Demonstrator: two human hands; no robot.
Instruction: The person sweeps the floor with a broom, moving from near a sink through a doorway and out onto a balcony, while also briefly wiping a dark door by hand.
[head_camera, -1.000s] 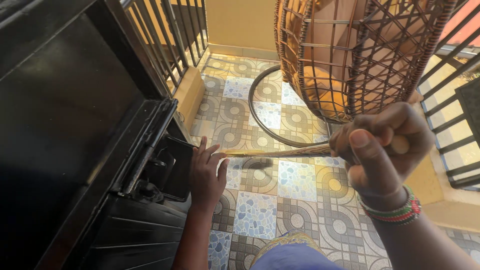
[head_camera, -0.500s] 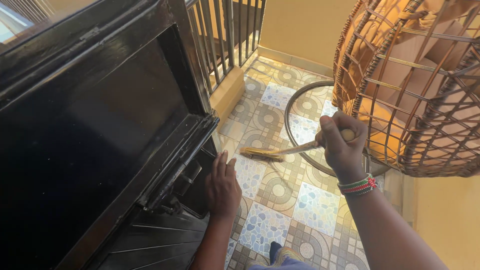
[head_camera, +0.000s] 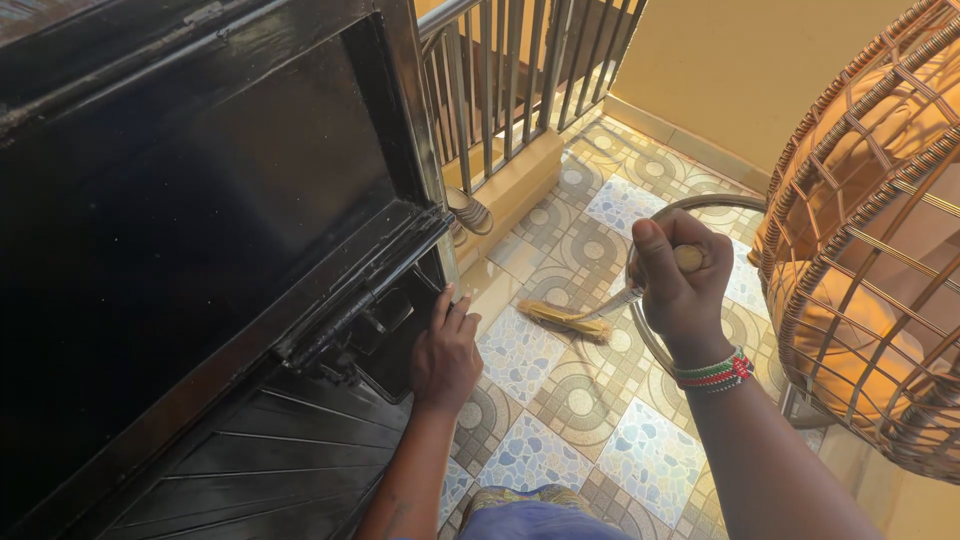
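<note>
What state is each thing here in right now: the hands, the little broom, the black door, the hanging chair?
Right hand: closed around the broom handle.
Small broom: held, bristles down on the tiled floor.
Left hand: open, flat against the black door's edge.
Black door: standing open.
Wicker chair: unoccupied, orange cushion inside.

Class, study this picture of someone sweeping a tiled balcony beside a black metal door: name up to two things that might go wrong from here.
1. The left hand rests against the edge of the black metal door, near its latch; if the door swung, fingers might get pinched.
2. The right hand sweeps the small broom close to the hanging wicker chair's ring base, so the bristles may snag on it.
</note>
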